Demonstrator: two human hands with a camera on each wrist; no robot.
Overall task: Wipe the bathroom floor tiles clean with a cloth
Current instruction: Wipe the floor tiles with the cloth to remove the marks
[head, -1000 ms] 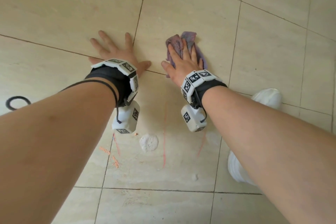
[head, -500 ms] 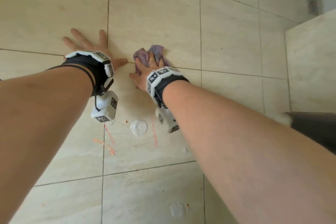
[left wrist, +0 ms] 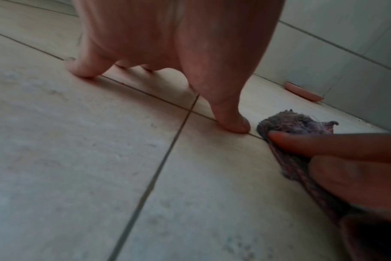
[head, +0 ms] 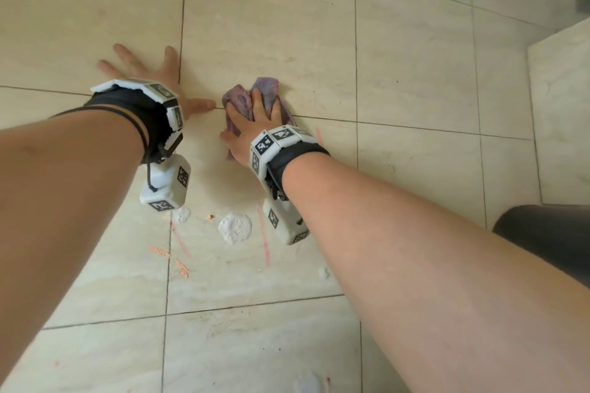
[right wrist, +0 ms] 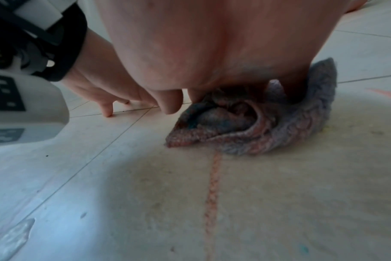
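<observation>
A crumpled purple cloth (head: 266,88) lies across a grout line of the beige floor tiles (head: 271,25). My right hand (head: 255,116) presses flat on it with straight fingers. The right wrist view shows the cloth (right wrist: 257,127) bunched under my palm, with an orange streak (right wrist: 212,194) running out from beneath it. My left hand (head: 148,72) is spread flat on the floor just left of the cloth and holds nothing. In the left wrist view its thumb (left wrist: 232,123) touches the tile close to the cloth (left wrist: 297,121).
A blob of white foam (head: 235,228) and orange streaks (head: 263,233) mark the tile near my wrists. A raised tiled step (head: 562,105) stands at the right, with a dark object (head: 542,233) in front of it. A pink dish (left wrist: 304,92) sits by the wall.
The head view has swung to the right. My right hand has slid the cloth a little toward me, onto the grout line. My left hand stays planted in place.
</observation>
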